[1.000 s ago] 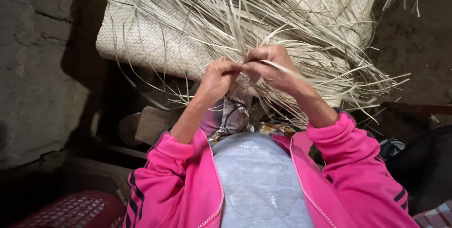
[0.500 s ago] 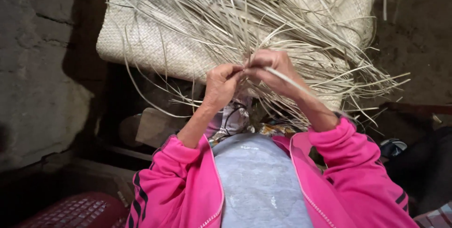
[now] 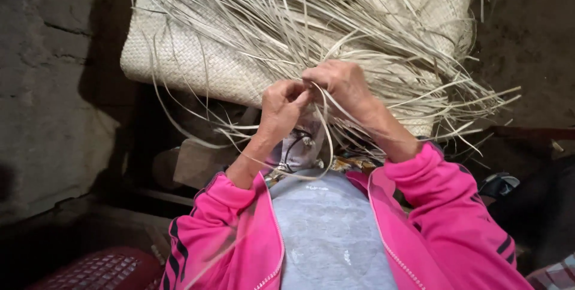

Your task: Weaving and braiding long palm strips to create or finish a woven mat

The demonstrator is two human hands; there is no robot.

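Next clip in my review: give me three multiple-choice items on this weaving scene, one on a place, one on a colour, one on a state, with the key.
1. Where does the red plastic crate sit in the head view?
A. top right
B. bottom left
C. centre

2. What colour are the jacket sleeves?
A. bright pink
B. green
C. white

3. What are the left hand and right hand doing?
A. resting open on the lap
B. held far apart
C. closed together, pinching thin pale straw strips

Key: B, the crate shows at the lower left corner; A, both sleeves are pink with dark stripes; C, the fingers meet over the loose strips fanning from the woven mat.
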